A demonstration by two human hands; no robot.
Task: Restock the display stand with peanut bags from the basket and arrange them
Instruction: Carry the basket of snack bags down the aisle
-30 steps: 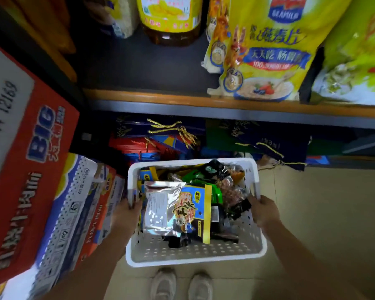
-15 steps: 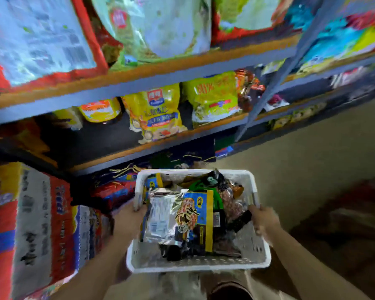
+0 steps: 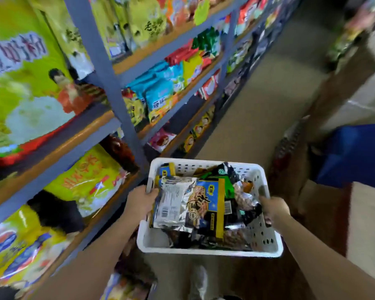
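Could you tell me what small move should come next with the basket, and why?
Probably keep carrying the basket along the aisle: the left hand and right hand both grip its sides, and the bags all lie inside.

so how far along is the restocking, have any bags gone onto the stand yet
Done: nothing visible yet; the white basket is full of snack bags, a blue and silver bag on top. In hand: the left hand and right hand grip the basket's sides, carrying it along the shelf aisle. Left: reaching the stand, unloading and arranging all bags.
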